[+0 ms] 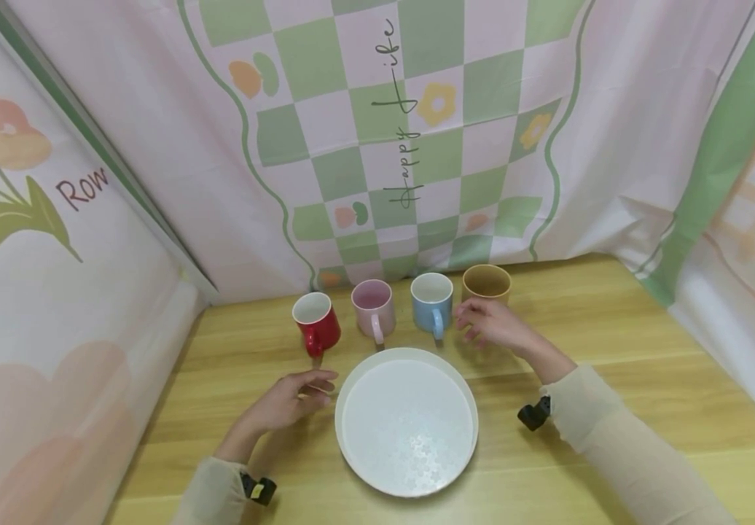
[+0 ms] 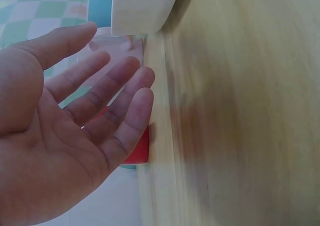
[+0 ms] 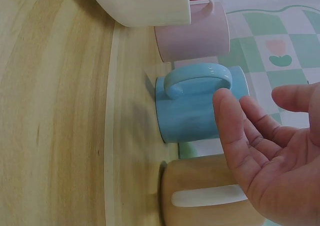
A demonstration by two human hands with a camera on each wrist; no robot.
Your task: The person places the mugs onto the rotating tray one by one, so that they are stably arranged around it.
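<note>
1. Printed cloth: hangs beyond the tray; green-and-white checks, lettering "Happy Life"; cut off by the head view's upper edge.
2. Tabletop: wood-grained, beneath the tray; near edge out of frame.
3. White tray: round, raised rim, lying flat; whole in the head view, cropped to part of its side in both wrist views.
4. Right hand: beyond the tray's right side, beside the blue and brown mugs; fingers loosely bent, slightly apart, gripping nothing. Contact with either mug cannot be told.
5. Left hand: just left of the tray; fingers apart, gently curved, palm bare.
6. Brown mug: behind the tray, to its right; front partly covered by the right hand; pale handle seen in the right wrist view, its end hidden.
7. Blue mug: upright behind the tray, handle towards it.
8. Pink mug: behind the tray, left of the blue; partly masked by the tray in the right wrist view.
9. Red mug: behind the tray, to its left; mostly hidden by fingers in the left wrist view.
10. Black wrist devices: one either side of the tray; details indistinct.
</note>
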